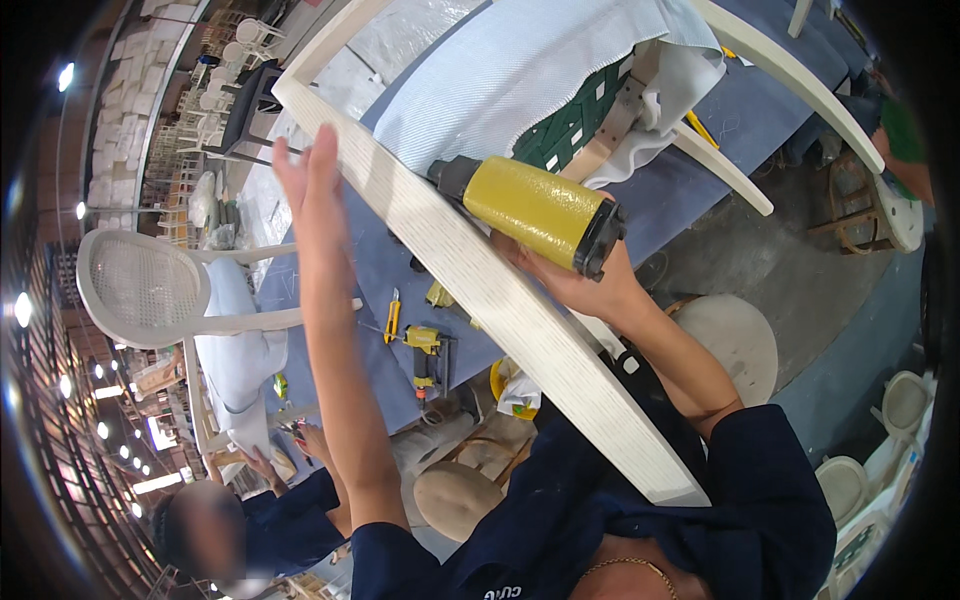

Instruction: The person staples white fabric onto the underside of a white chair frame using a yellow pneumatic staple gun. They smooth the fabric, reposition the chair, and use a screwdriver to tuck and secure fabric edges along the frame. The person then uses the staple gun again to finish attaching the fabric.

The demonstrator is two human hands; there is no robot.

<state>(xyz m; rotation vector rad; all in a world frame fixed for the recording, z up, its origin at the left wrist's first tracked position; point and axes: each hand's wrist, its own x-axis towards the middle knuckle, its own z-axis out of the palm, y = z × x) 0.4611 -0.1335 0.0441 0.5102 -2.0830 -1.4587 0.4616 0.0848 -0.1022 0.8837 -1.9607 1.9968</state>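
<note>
A pale wooden chair frame [470, 270] lies tipped in front of me, one long bar crossing the view diagonally. Its seat carries light blue-white fabric [500, 75], with green webbing [572, 118] showing beneath an edge. My right hand [580, 285] grips a yellow and black staple gun [535, 205] from below; its nose is beside the bar, near the fabric's edge. Most of that grip is hidden behind the tool's body. My left hand [318, 180], slightly blurred, is raised by the bar's upper end, fingers apart and holding nothing. Whether it touches the wood I cannot tell.
On the blue-covered table [375, 370] lie a second yellow air gun [425, 352] and a yellow utility knife [392, 316]. Another chair [145, 287] stands left; a co-worker [285, 515] works beside it. Round stools [728, 345] stand near the table.
</note>
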